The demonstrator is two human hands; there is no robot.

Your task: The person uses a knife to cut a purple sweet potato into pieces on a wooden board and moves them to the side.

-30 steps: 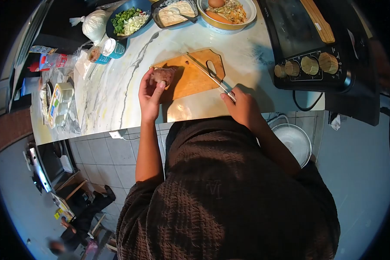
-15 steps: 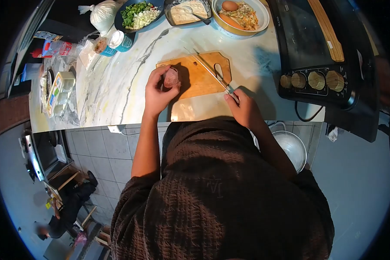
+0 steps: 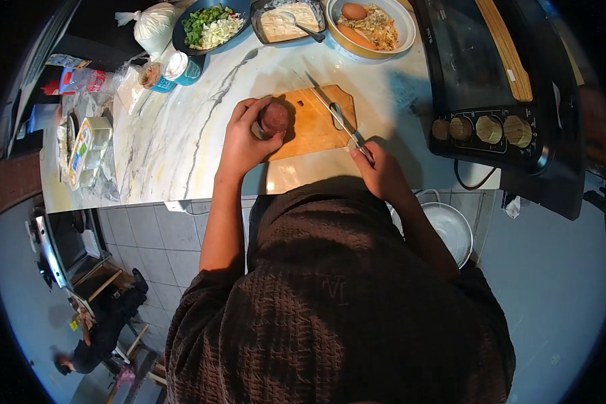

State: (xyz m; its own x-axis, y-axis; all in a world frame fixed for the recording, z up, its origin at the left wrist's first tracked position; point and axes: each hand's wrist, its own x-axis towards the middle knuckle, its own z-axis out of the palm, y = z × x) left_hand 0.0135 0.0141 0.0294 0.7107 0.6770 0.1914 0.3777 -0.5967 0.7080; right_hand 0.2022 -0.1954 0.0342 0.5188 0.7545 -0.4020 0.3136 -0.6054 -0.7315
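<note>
A rounded, dark red piece of food (image 3: pixel 274 119) (meat, by the look of it) is being grasped by the left hand (image 3: pixel 244 138), with the fingers being curled over its far side and the thumb being set against its near side. It is being held at the left end of a wooden cutting board (image 3: pixel 316 135); whether the wood is being touched by it is not being shown clearly. By the right hand (image 3: pixel 382 168), a knife (image 3: pixel 339 116) is being gripped at its handle, and its blade is being pointed away from the body, slanting across the board near the cut-out slot. The board is being supported by a marbled counter (image 3: pixel 175 135).

Along the far edge, chopped greens (image 3: pixel 198 25) are being held in a dark bowl (image 3: pixel 212 51), a pale mixture (image 3: pixel 286 23) in a black dish (image 3: pixel 256 28), and an egg (image 3: pixel 354 11) in a white bowl (image 3: pixel 357 50). On the right, space is being taken up by a black appliance (image 3: pixel 464 60). At lower left, another person (image 3: pixel 104 337) is being seen in the background.
</note>
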